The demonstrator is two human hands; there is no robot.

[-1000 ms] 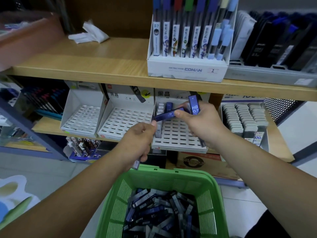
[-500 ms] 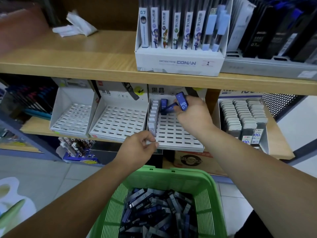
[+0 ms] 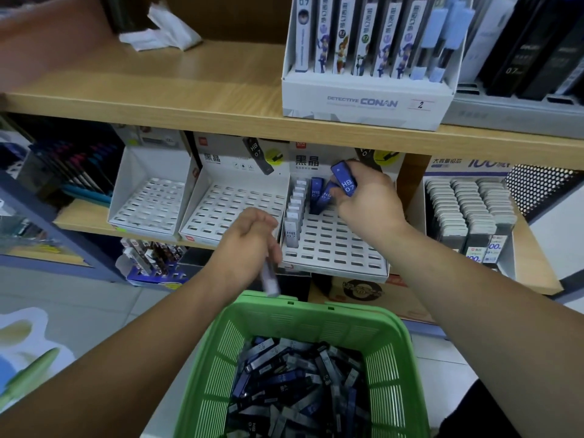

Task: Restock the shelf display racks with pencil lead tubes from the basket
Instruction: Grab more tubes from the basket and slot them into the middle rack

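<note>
My right hand [image 3: 368, 200] holds a blue HB 0.7 lead tube [image 3: 344, 181] over the back of a white slotted display rack [image 3: 335, 245] on the lower shelf, with a second blue tube [image 3: 325, 197] at its fingertips. One blue tube [image 3: 315, 192] stands in a back slot, beside a column of grey tubes [image 3: 292, 222] along the rack's left side. My left hand [image 3: 249, 245] hovers in front of the rack, gripping a blurred tube [image 3: 270, 279] that points down. A green basket [image 3: 392, 339] below holds several loose lead tubes [image 3: 297, 380].
Two unfilled white slotted racks [image 3: 234, 210] [image 3: 151, 203] stand left of the one in use. A full rack of grey tubes [image 3: 467, 210] stands to the right. The upper shelf [image 3: 189, 90] carries a Detective Conan pencil box [image 3: 363, 102] and crumpled paper [image 3: 164, 33].
My right hand has gone from in front of the rack to its back rows with the blue tubes. My left hand has dropped lower and left, still gripping a tube.
</note>
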